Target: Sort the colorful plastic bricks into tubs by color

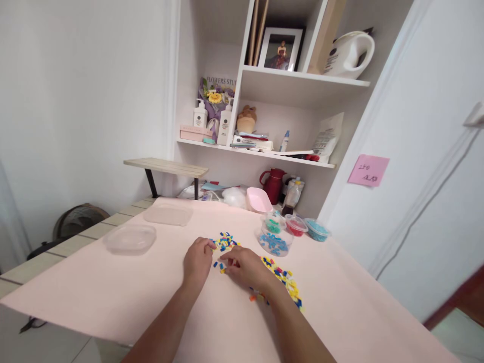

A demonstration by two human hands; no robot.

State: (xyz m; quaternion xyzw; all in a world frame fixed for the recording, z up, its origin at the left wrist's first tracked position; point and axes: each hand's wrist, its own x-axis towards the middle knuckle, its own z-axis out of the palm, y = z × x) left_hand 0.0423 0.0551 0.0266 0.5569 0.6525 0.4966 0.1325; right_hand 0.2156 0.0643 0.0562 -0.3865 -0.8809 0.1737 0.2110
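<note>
My left hand (198,259) rests at the left edge of a small pile of mixed plastic pieces (227,241) in blue, yellow and white. Its fingers are curled together, and anything inside them is hidden. Close to the right, my right hand (247,267) reaches over the pink sheet with its index finger stretched out and apart from the thumb; nothing shows in its grip. A few loose blue and yellow pieces (221,266) lie between the hands. Partly behind my right wrist spreads a larger pile of mixed pieces (289,285), mostly yellow, blue and white.
Clear containers hold blue (274,244), green (273,225), red (296,227) and light-blue pieces (316,229). Two clear plastic trays (130,238) (168,214) sit at left. Behind stand a pink tray (259,200), a red jug (273,186) and a bottle (292,196), under shelves (287,70).
</note>
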